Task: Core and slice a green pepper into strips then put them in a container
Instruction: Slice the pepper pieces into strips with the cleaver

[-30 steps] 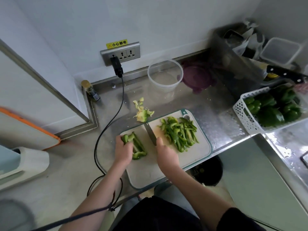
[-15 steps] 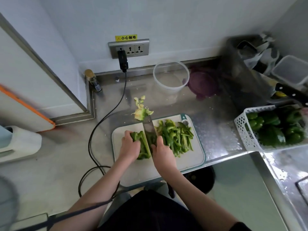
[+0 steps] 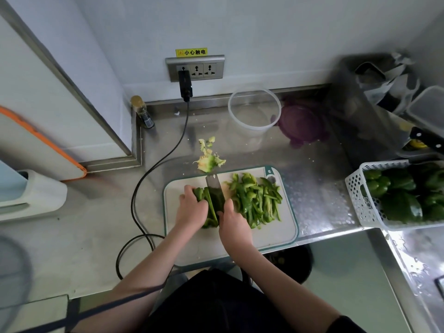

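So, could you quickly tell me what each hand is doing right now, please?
Left hand: fingers curled over the pepper piece, holding it on the board.
Right hand: gripping the knife.

pepper piece [image 3: 208,207]: green, uncut, flat on cutting board [image 3: 276,234] | strips [image 3: 255,200]: green, heaped just right | container [image 3: 254,114]: clear, round, upright, behind board

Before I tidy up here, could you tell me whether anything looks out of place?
The pepper core scraps lie on the bare steel counter, just past the cutting board. A black power cable also trails across the counter beside the board.
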Demonstrator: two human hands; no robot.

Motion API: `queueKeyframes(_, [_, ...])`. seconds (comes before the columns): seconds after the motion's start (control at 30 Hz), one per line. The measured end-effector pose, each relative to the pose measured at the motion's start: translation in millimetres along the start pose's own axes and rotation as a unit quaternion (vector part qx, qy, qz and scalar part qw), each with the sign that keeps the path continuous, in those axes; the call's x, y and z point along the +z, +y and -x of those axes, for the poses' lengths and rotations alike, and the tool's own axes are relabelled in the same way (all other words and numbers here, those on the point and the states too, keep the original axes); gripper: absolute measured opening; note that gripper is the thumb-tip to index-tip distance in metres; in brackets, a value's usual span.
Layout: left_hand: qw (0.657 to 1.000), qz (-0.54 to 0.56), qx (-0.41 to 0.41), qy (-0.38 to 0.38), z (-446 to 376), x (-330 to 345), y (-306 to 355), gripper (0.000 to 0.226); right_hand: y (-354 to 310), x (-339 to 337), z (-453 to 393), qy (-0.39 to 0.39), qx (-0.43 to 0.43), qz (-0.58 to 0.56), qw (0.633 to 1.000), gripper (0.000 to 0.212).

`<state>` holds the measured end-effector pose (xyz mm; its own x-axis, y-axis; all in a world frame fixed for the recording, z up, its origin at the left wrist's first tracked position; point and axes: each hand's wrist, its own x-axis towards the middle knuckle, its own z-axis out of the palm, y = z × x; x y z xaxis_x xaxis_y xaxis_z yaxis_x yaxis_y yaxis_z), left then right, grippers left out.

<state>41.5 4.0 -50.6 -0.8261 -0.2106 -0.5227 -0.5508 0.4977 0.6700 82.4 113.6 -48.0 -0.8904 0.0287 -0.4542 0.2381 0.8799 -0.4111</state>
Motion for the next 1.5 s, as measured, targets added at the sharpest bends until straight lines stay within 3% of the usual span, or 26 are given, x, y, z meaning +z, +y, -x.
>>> queueKeyframes(0.27, [0.999, -0.040, -0.010, 0.007, 2, 2, 3, 0.028, -2, 2, -2, -0.015, 0.004, 0.024, 1.000, 0.031])
queueKeyframes(0.57, [0.998, -0.058, -0.030, 0.024, 4, 8, 10, 0.030, -10, -4, -1, -0.049, -0.017, 0.066, 0.997, 0.056])
queueKeyframes(0.93, [0.998, -0.043, -0.027, 0.047, 3, 11, 6, 0.032, -17, -4, -4, -0.069, -0.044, 0.044, 0.996, 0.029])
queueKeyframes(1.1, [0.999, -0.023, -0.020, 0.045, 7, 10, 1, 0.031, -16, -7, -6, -0.077, -0.074, 0.063, 0.992, 0.026])
queueKeyframes(1.37, [0.996, 0.042, -0.040, 0.069, 6, 9, -2, 0.023, -6, -13, -10, -0.060, -0.099, 0.120, 0.986, 0.047])
queueKeyframes(1.5, [0.998, 0.049, -0.041, 0.028, 3, 4, -4, 0.024, -7, -17, -9, -0.061, -0.100, 0.126, 0.985, 0.052])
